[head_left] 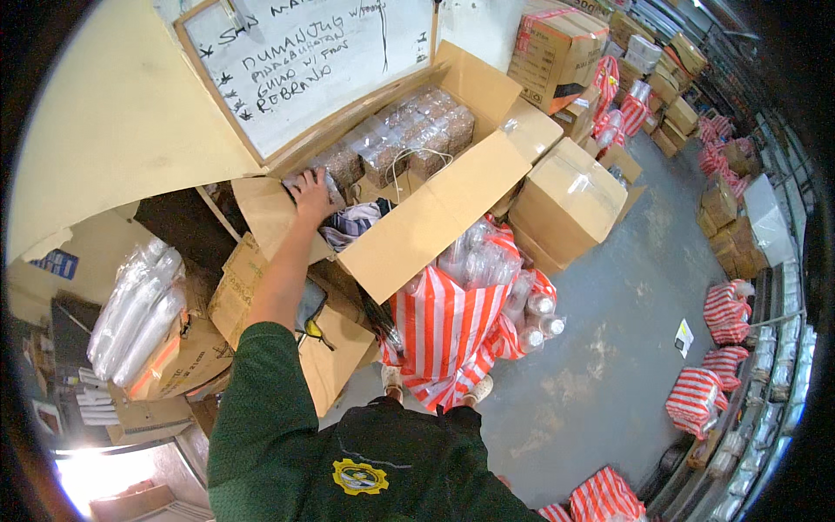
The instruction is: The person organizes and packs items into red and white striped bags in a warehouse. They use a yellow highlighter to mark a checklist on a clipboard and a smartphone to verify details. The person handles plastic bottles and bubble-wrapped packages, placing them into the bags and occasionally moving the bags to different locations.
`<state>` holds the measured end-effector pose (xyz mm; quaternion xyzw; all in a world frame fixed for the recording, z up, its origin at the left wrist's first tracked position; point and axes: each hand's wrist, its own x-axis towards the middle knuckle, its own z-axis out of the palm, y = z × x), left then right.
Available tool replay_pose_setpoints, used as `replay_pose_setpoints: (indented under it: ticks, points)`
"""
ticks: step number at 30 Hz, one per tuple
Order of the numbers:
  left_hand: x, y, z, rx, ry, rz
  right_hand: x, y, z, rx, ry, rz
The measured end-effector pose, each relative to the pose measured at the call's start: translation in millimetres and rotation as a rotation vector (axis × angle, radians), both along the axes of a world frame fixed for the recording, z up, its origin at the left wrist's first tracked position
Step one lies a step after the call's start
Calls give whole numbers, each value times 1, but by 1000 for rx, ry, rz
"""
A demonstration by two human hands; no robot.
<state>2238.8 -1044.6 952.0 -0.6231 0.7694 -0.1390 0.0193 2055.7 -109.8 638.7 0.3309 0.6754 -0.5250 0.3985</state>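
Observation:
My left hand (313, 195) reaches into the left end of a long open cardboard box (439, 224). Its fingers curl over a brown pack in clear plastic (290, 182), which the hand partly hides. Beside it, several more plastic-wrapped brown packs (383, 158) fill the box in rows. A thin pale cord (424, 154) loops over them. Near my wrist, a bundle of striped cloth (352, 223) lies in the box's near corner. My right hand is out of the picture.
Red-and-white striped bags with clear bottles (448, 322) stand by my feet. Closed cartons (570, 204) sit to the right. At left, a carton holds long clear plastic rolls (139, 313). A framed whiteboard (304, 65) is behind the box. Shelving (765, 391) lines the far right.

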Motion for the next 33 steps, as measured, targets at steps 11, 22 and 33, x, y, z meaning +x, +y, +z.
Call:
replay_pose_setpoints:
  ticks: [11, 22, 33]
  points:
    - [35, -23, 8, 251, 257, -181, 68, -195, 79, 101, 730, 521]
    - [-4, 146, 242, 517, 550, -1267, 33, -593, 455, -653, 1540, 1095]
    - [75, -135, 24, 218, 304, -739, 89, -445, 295, -730, 228, 240]
